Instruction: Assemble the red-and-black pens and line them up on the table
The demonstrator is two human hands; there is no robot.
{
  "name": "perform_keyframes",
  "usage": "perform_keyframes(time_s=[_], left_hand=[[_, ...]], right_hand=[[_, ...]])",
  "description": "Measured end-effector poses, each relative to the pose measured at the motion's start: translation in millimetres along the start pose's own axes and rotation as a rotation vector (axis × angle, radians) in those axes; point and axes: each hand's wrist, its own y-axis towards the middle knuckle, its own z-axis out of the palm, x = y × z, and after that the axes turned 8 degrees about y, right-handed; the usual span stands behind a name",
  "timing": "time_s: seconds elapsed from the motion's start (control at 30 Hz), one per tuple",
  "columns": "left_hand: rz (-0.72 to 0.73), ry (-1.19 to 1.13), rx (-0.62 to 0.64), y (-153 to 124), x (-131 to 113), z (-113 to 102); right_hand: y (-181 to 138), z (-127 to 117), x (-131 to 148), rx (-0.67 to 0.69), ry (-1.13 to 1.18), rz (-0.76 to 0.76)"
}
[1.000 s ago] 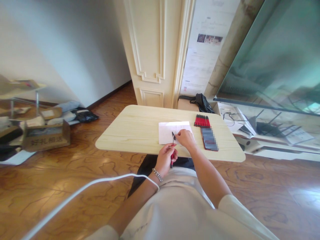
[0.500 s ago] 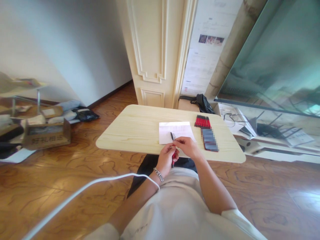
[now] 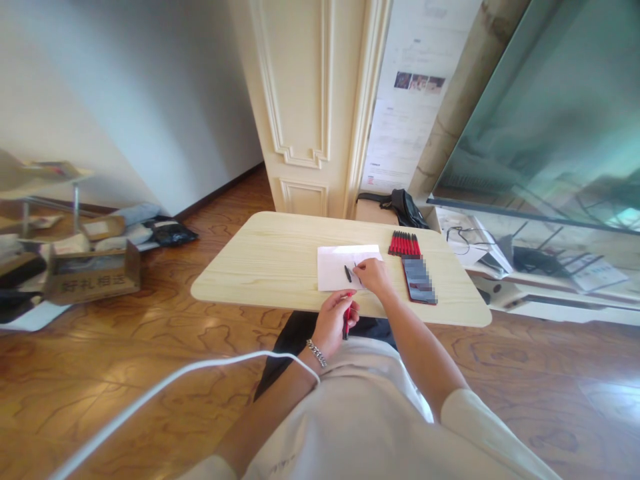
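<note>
My left hand [image 3: 336,319] is closed around the red barrel of a pen [image 3: 347,323], held upright at the table's near edge. Over the white paper [image 3: 331,268], my right hand [image 3: 373,275] pinches a thin dark stick that looks like a pen refill [image 3: 359,281]. Just left of those fingertips, a short black pen part [image 3: 347,273] lies on the paper. To the right is a row of several red and black pens [image 3: 405,244], side by side. A phone [image 3: 419,280] with a blurred-out screen lies below them.
The pale wooden table [image 3: 250,260] has rounded corners. A white cable [image 3: 200,361] runs past my left forearm. Beyond the table stand a cream panelled door [image 3: 300,87] and a black bag [image 3: 406,208]. Cardboard boxes [image 3: 93,273] and parcels lie on the floor at left.
My right hand has moved from the top of the pen, away from my left hand, forward onto the paper with the thin stick. My left hand still holds the red barrel.
</note>
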Motion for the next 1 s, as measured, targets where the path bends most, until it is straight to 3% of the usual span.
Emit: perform_keyframes(time_s=[0.17,0.3,0.4,0.5,0.6,1.0], left_hand=[[-0.020,-0.015,-0.008,0.0,-5.7,-0.2],[-0.046,-0.026,-0.030,-0.5,-15.7,3.8],[-0.044,-0.003,-0.084,-2.2,-21.4,11.2],[-0.038,0.067,-0.131,-5.6,-23.2,19.3],[-0.014,0.134,-0.123,-10.0,-23.2,23.8],[-0.015,0.231,-0.047,-17.9,-26.2,26.2]], right_hand=[[-12.2,2.1,7.6,-0.073,0.045,0.006],[-38.1,-3.7,8.8,-0.160,0.369,0.000],[-68.1,-2.6,11.3,-0.068,0.746,0.036],[-93.3,1.6,18.4,0.111,1.162,0.128],[-106.3,3.7,26.2,0.237,1.432,0.175],[-114.0,-4.5,22.7,0.407,1.528,0.223]])
